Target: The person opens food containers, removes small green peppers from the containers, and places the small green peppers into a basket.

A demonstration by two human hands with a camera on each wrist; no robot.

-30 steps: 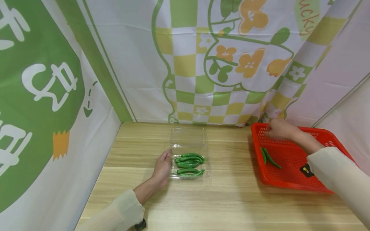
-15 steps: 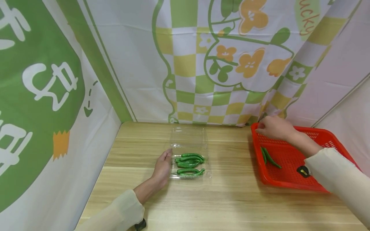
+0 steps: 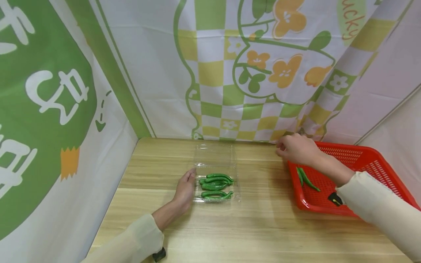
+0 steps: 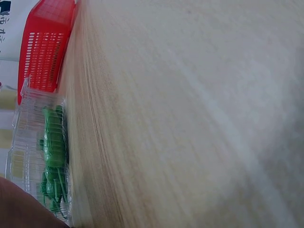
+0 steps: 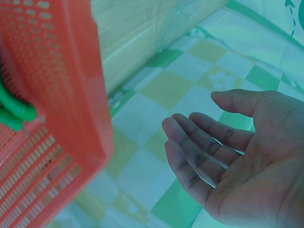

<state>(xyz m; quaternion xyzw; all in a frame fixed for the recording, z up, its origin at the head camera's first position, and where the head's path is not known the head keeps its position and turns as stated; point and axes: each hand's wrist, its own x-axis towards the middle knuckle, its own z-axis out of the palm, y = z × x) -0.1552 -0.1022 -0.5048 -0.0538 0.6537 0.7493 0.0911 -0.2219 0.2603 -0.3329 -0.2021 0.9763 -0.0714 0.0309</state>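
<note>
In the head view, my left hand (image 3: 185,190) lies along the left side of a clear plastic clamshell box (image 3: 215,156), its fingers touching the edge. The box stands with its lid laid back. Several green chili peppers (image 3: 215,186) lie side by side in its near half. My right hand (image 3: 296,148) is over the back left corner of a red plastic basket (image 3: 300,202). Seen from the right wrist, its fingers (image 5: 187,175) are loosely bent and hold nothing. A few green peppers (image 3: 308,179) lie inside the basket near its left wall.
The box and basket stand on a light wood-grain table (image 3: 250,226), with a stretch of tabletop between them. Behind the table hangs a printed checkered curtain (image 3: 230,109). A green and white printed cloth (image 3: 49,109) hangs on the left.
My right hand has moved left, from above the inside of the basket to its back left corner. My left hand, the box and its peppers have stayed in place.
</note>
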